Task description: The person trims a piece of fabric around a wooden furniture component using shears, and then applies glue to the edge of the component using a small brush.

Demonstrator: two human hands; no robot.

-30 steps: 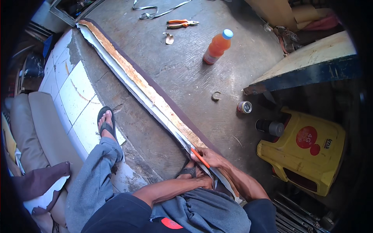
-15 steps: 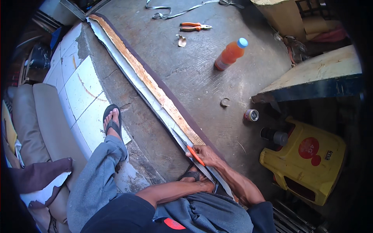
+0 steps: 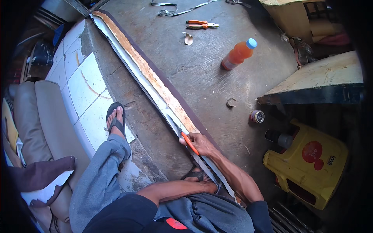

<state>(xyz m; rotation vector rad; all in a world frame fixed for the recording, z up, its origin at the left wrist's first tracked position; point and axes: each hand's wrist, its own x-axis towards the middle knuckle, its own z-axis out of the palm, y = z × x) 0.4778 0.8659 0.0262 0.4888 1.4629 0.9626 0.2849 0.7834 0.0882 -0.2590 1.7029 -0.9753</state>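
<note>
Orange-handled scissors (image 3: 190, 143) are in my right hand (image 3: 201, 143), fingers closed round the handles. Their blades lie on the white backing of a maroon upholstery sheet (image 3: 153, 101), along its left edge. A long, narrow wooden board (image 3: 149, 75) rests on this sheet, which shows maroon along the board's right side. My left hand (image 3: 210, 187) is lower down, near my right foot, closed at the near end of a loose strip (image 3: 210, 173) trimmed from the sheet; its fingertips are partly hidden. The strip runs from below the scissors toward that hand.
Orange-handled pliers (image 3: 202, 25), a scrap (image 3: 188, 38), a bottle of orange-red drink (image 3: 237, 54) and a small can (image 3: 257, 116) are on the concrete floor. A yellow plastic stool (image 3: 307, 163) lies at right, below a wooden panel (image 3: 314, 75). Grey-brown cushions (image 3: 58, 116) are at left.
My right hand and the scissors have advanced up and left along the sheet's edge, and more loose strip shows behind them. My left hand stays low near my foot. The view has shifted slightly.
</note>
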